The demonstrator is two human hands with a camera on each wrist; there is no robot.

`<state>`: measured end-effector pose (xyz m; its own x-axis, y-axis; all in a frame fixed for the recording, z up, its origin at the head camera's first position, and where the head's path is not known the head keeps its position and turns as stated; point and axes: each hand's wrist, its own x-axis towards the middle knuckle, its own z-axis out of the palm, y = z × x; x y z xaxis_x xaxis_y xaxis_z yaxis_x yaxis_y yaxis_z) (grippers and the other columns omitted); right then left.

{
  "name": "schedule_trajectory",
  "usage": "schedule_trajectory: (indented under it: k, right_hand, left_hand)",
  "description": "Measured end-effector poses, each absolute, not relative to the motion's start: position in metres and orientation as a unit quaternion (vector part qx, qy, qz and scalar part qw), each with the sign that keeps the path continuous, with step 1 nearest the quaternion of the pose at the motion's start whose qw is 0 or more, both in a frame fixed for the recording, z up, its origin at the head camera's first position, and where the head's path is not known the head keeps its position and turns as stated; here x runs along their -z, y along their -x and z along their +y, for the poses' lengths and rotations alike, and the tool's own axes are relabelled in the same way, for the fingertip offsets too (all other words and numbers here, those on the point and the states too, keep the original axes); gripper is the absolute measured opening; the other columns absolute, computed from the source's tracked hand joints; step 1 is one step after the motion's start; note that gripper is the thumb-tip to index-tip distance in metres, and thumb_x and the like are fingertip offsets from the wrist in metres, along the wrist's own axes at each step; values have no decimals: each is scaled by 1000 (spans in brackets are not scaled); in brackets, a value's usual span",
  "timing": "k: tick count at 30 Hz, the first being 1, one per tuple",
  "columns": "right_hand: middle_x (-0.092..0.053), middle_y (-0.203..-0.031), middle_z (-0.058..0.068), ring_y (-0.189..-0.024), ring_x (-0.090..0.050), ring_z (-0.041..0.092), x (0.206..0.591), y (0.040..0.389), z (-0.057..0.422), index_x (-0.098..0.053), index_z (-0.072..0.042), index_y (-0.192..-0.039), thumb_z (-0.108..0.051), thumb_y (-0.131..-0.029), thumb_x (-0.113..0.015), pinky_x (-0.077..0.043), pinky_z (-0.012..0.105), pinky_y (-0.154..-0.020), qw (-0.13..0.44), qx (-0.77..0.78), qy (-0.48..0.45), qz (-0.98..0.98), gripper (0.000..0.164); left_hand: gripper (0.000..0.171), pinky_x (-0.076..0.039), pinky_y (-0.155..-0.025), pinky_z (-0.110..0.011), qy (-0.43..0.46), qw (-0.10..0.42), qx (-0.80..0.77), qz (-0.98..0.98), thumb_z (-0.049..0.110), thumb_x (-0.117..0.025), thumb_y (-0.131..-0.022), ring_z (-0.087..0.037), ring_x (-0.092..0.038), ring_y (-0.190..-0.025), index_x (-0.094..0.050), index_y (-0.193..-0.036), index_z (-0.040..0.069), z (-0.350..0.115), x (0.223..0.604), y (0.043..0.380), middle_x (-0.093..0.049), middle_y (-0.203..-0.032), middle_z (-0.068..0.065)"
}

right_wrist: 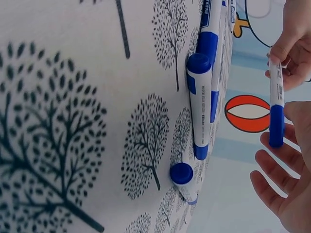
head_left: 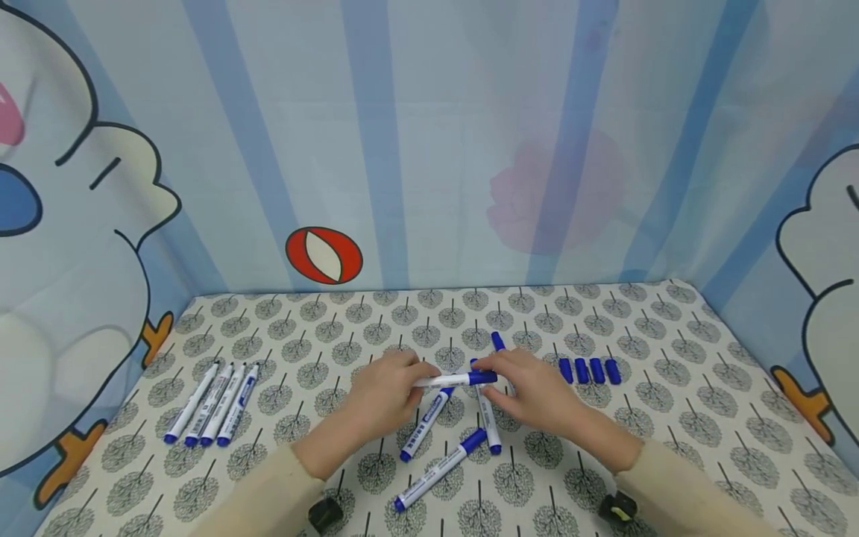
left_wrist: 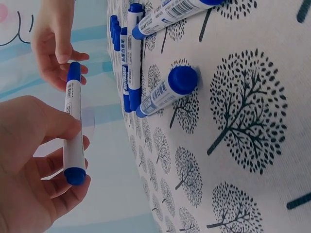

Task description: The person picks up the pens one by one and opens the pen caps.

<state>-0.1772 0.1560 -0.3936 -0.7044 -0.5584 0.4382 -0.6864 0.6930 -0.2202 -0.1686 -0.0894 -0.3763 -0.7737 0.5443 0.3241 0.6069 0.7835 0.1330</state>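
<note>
A white whiteboard marker (head_left: pixel 443 381) with a blue cap (head_left: pixel 482 377) is held level above the table between both hands. My left hand (head_left: pixel 385 391) grips its white barrel, the thumb lying along it in the left wrist view. At the other end, my right hand (head_left: pixel 537 388) pinches the blue cap with thumb and index finger (right_wrist: pixel 286 154), while its other fingers are spread loosely. Beneath the hands lie several capped markers, among them one nearest the front (head_left: pixel 441 471), one beside it (head_left: pixel 427 425) and one under the right fingers (head_left: pixel 488 421).
On the left, several uncapped markers (head_left: pixel 213 406) lie side by side, dark tips pointing away. Several loose blue caps (head_left: pixel 581 371) stand in a row at the right. A tree-patterned cloth (head_left: pixel 295 477) covers the table, and a printed curtain (head_left: pixel 443 186) hangs behind it.
</note>
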Motion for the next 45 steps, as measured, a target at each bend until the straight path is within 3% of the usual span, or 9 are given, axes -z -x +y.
schedule_trajectory:
  k: [15,25,37,45]
  right_hand:
    - [-62,-89,-9,-82,-57,8,397,177,149,-65,-19,-97,-26,-78,-73,-49,22,-66,192,-178,-341,-903,21]
    - [-61,-87,-10,-79,-57,7,399,179,149,-65,-20,-98,-26,-79,-72,-48,21,-65,187,-175,-346,-903,21]
    - [-60,-78,-10,-62,-46,1,398,180,153,-64,-19,-97,-24,-84,-67,-39,15,-53,159,-183,-382,-892,15]
    - [-61,-79,-9,-63,-47,1,398,181,155,-63,-18,-98,-23,-85,-64,-41,15,-56,150,-184,-400,-885,13]
  left_hand:
    - [27,-38,-53,-16,308,118,134,-934,15,-67,-79,-7,-45,-70,-67,-105,22,-85,378,167,-54,-83,7]
    - [22,-40,-59,-17,305,99,140,-937,20,-69,-79,-6,-46,-71,-69,-102,19,-86,379,170,-53,-82,9]
    - [20,-37,-52,-14,328,117,145,-926,19,-71,-78,-4,-41,-65,-71,-98,20,-89,379,170,-49,-76,9]
    - [21,-35,-48,-14,338,136,143,-920,19,-72,-78,-4,-39,-62,-71,-98,19,-89,379,168,-48,-74,9]
